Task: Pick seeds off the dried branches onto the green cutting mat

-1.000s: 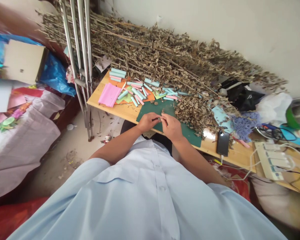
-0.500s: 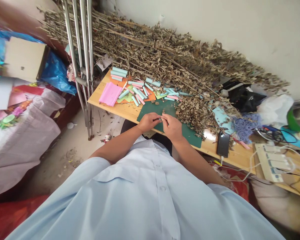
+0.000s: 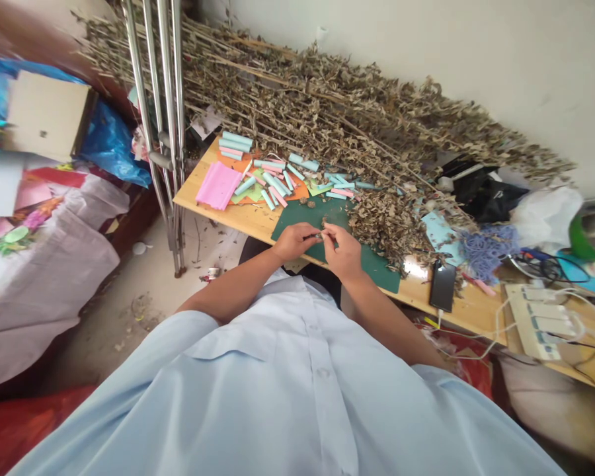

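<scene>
My left hand (image 3: 295, 242) and my right hand (image 3: 342, 251) meet over the near edge of a green cutting mat (image 3: 302, 215). Both are closed, their fingertips pinched around something small and pale that is mostly hidden. Just right of them a heap of crumbled dry leaves (image 3: 384, 221) lies on the mat. Beyond the mat are several blue and pink paper rolls (image 3: 275, 185), some on orange and green sheets. A stack of pink paper (image 3: 219, 186) rests at the table's left end.
Bundles of dried leafy stalks (image 3: 327, 99) cover the back along the wall. Metal crutches (image 3: 166, 119) stand at the table's left corner. To the right are a phone (image 3: 443, 285) on a cable, blue yarn (image 3: 488, 251) and a power strip (image 3: 538, 324).
The fingers of my right hand have shifted slightly at the pinch. Both hands stay in the same place, and the things on the table have not moved.
</scene>
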